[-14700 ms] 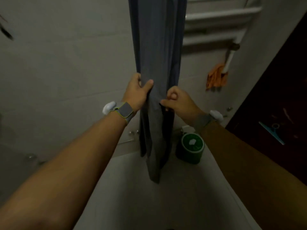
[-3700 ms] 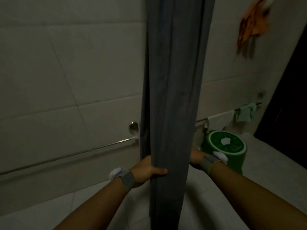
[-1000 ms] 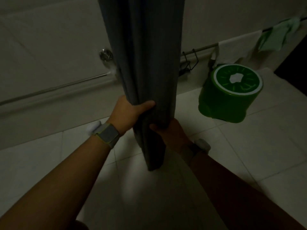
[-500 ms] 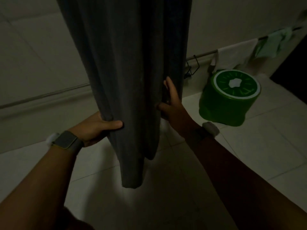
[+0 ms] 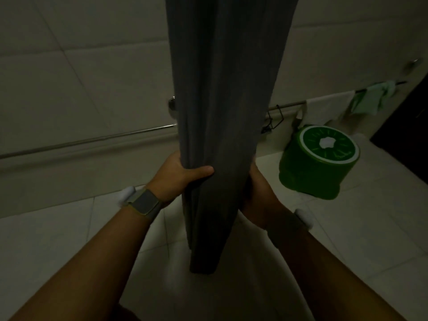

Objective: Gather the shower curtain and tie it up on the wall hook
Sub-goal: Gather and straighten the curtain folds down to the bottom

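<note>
Shower curtain (image 5: 222,100), dark grey, hangs bunched into one thick column, and both hands clamp it low down. The left hand (image 5: 176,174) grips its left edge with the thumb wrapped across the front folds; the right hand (image 5: 257,193) closes on the right edge, though its fingers are hidden behind the cloth. Below the grip a short tail of fabric narrows to a blunt hem that hangs free over the pale floor tiles (image 5: 347,228). Left of the grip and behind it a thin metal rail (image 5: 92,140) runs along the tiled wall (image 5: 81,66). Right of the grip stands a green tub (image 5: 317,163), near the right wrist but apart from it. Above the tub a white cloth (image 5: 328,107) and a green cloth (image 5: 372,98) hang from a second rail.
</note>
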Demonstrator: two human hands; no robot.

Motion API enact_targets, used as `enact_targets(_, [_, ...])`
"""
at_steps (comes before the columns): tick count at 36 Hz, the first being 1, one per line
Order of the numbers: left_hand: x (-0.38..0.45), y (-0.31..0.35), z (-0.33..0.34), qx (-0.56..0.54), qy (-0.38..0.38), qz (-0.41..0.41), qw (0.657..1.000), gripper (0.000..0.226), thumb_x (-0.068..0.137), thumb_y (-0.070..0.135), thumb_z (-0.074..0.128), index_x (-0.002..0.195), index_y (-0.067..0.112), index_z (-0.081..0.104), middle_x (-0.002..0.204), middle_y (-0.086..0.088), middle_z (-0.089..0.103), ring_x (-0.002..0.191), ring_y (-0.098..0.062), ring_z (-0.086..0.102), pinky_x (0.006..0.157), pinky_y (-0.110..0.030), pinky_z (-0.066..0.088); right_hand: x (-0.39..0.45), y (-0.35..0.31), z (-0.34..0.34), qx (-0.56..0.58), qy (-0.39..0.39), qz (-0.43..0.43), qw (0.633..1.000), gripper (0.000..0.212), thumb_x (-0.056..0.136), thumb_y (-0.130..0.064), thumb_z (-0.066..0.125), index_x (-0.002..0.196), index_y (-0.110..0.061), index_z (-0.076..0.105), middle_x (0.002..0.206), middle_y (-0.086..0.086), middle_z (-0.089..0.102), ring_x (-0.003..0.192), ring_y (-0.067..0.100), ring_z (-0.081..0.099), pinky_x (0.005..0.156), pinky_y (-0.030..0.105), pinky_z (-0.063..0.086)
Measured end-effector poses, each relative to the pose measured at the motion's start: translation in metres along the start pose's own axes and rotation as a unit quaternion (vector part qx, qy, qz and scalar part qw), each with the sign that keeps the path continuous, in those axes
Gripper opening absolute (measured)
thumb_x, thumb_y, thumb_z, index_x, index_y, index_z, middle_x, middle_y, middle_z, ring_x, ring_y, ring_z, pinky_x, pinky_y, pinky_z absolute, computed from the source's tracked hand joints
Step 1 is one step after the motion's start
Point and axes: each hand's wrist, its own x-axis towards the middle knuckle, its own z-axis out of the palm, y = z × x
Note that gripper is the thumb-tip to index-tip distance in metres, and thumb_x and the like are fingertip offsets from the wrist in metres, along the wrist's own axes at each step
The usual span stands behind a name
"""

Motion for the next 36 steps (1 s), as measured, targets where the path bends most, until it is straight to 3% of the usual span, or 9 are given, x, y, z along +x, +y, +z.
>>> enact_targets(5, [0.008, 0.003, 0.019, 0.031, 0.022, 0.025, 0.999, 0.074, 0.069, 0.016, 0.087, 0.132, 0.017, 0.048, 0.126, 0.005, 0.062, 0.113, -0.007, 0.061, 0.103, -0.035, 0.049, -0.016, 0.004, -0.012, -0.047, -0.052, -0.076, 0.995, 0.075, 0.079, -0.049, 0.049, 0.145, -0.016, 0.036, 0.131, 0.003, 0.055, 0.098, 0.008, 0.059, 0.076, 0.019, 0.052])
enact_targets(9, [0.013, 0.001, 0.022, 0.027, 0.003, 0.03, 0.999, 0.096, 0.062, 0.021, 0.091, 0.138, 0.028, 0.033, 0.136, 0.006, 0.052, 0.123, -0.009, 0.055, 0.104, -0.037, 0.047, -0.01, 0.002, -0.009, -0.265, 0.002, -0.184, 0.947, 0.05, 0.08, -0.02, 0.077, 0.123, -0.028, 0.051, 0.106, -0.018, 0.06, 0.092, -0.008, 0.063, 0.071, 0.007, 0.05])
enact_targets(12, [0.011, 0.004, 0.025, -0.003, -0.038, 0.018, 0.999, 0.105, 0.056, 0.031, 0.09, 0.144, 0.024, 0.033, 0.138, 0.003, 0.054, 0.123, -0.011, 0.057, 0.101, -0.033, 0.05, -0.002, 0.004, -0.013, -0.241, 0.079, -0.204, 0.946, 0.041, 0.084, -0.022, 0.074, 0.121, -0.018, 0.057, 0.101, -0.015, 0.062, 0.093, 0.001, 0.063, 0.074, 0.012, 0.052])
enact_targets(16, [0.013, 0.018, 0.035, -0.014, -0.049, 0.037, 0.998, 0.085, 0.065, 0.025, 0.087, 0.138, 0.015, 0.045, 0.129, 0.001, 0.063, 0.116, -0.01, 0.062, 0.094, -0.028, 0.053, 0.005, 0.0, -0.022, -0.255, 0.041, -0.171, 0.951, 0.021, 0.089, -0.018, 0.069, 0.109, -0.021, 0.063, 0.102, -0.006, 0.068, 0.097, 0.01, 0.067, 0.075, 0.017, 0.055])
enact_targets(20, [0.019, 0.028, 0.046, 0.024, -0.039, 0.067, 0.997, 0.038, 0.078, 0.012, 0.077, 0.107, 0.031, 0.06, 0.103, 0.016, 0.068, 0.095, 0.005, 0.066, 0.079, -0.014, 0.053, 0.004, -0.006, -0.03, -0.242, 0.041, -0.178, 0.953, 0.02, 0.089, -0.016, 0.068, 0.107, -0.022, 0.062, 0.1, -0.009, 0.067, 0.087, 0.001, 0.067, 0.072, 0.013, 0.055])
enact_targets(26, [0.024, 0.024, 0.054, 0.042, -0.005, 0.094, 0.995, 0.037, 0.078, 0.021, 0.079, 0.108, 0.033, 0.06, 0.101, 0.02, 0.067, 0.092, 0.01, 0.065, 0.075, -0.009, 0.052, 0.003, 0.003, -0.043, -0.267, 0.086, -0.208, 0.937, 0.038, 0.088, -0.018, 0.069, 0.124, -0.016, 0.058, 0.104, -0.012, 0.064, 0.096, 0.008, 0.063, 0.083, 0.016, 0.053])
enact_targets(29, [0.026, 0.024, 0.056, 0.034, -0.007, 0.089, 0.995, 0.05, 0.076, 0.027, 0.081, 0.121, 0.027, 0.057, 0.111, 0.018, 0.066, 0.1, 0.006, 0.065, 0.083, -0.014, 0.053, 0.002, 0.003, -0.048, -0.287, 0.088, -0.207, 0.931, 0.048, 0.088, -0.025, 0.069, 0.132, -0.013, 0.055, 0.121, -0.003, 0.063, 0.111, 0.018, 0.061, 0.099, 0.034, 0.051])
enact_targets(32, [0.025, 0.024, 0.055, 0.09, 0.01, 0.105, 0.99, 0.05, 0.079, 0.033, 0.078, 0.121, 0.033, 0.05, 0.107, 0.028, 0.059, 0.093, 0.02, 0.059, 0.074, -0.002, 0.046, 0.001, 0.001, -0.051, -0.304, 0.079, -0.182, 0.932, 0.052, 0.088, -0.029, 0.068, 0.135, -0.011, 0.053, 0.13, 0.004, 0.062, 0.117, 0.022, 0.059, 0.101, 0.036, 0.049])
enact_targets(36, [0.017, 0.018, 0.052, -0.006, -0.027, 0.036, 0.999, 0.024, 0.101, 0.041, 0.037, 0.118, 0.033, 0.051, 0.113, 0.018, 0.06, 0.104, 0.006, 0.06, 0.085, -0.01, 0.047, -0.002, 0.002, -0.056, -0.272, 0.074, -0.164, 0.945, 0.046, 0.089, -0.025, 0.067, 0.131, -0.011, 0.053, 0.115, -0.004, 0.062, 0.11, 0.019, 0.06, 0.09, 0.027, 0.051])
